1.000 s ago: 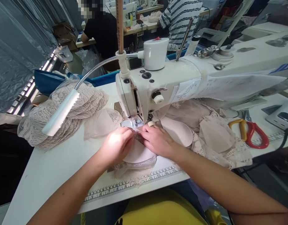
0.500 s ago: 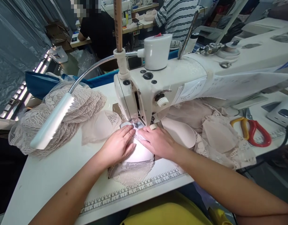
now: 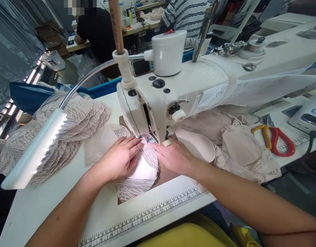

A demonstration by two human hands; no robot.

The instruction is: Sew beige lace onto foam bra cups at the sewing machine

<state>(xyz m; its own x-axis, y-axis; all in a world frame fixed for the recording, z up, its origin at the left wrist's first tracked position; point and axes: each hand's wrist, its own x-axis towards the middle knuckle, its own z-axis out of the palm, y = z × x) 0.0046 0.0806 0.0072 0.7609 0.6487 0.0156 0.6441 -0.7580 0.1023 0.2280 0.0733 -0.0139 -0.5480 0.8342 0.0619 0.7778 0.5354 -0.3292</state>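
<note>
Under the needle of the white sewing machine point(image 3: 147, 103) lies a lace-covered bra cup point(image 3: 145, 168), pale pink with a white inner face. My left hand point(image 3: 119, 157) rests on the cup's left side, fingers stretched flat toward the presser foot point(image 3: 147, 139). My right hand point(image 3: 174, 157) is closed at the cup's upper right edge, thumb against the lace. Its other fingertips are partly hidden beside the machine head. Left of the needle, a sheer piece with a cup point(image 3: 102, 142) touches the area behind my left hand.
A stack of lace pieces point(image 3: 70, 127) lies at left beneath a lit lamp point(image 3: 37, 147) on a bendable neck. More cups and lace point(image 3: 240, 147) lie at right, near red-and-yellow-handled scissors point(image 3: 278, 139). A printed ruler point(image 3: 147, 216) runs along the front edge. Two people sit beyond.
The lace cup has turned under the needle, so more lace shows on its right side. My hands have moved slightly apart, the left lower and leftward. The view has shifted a little.
</note>
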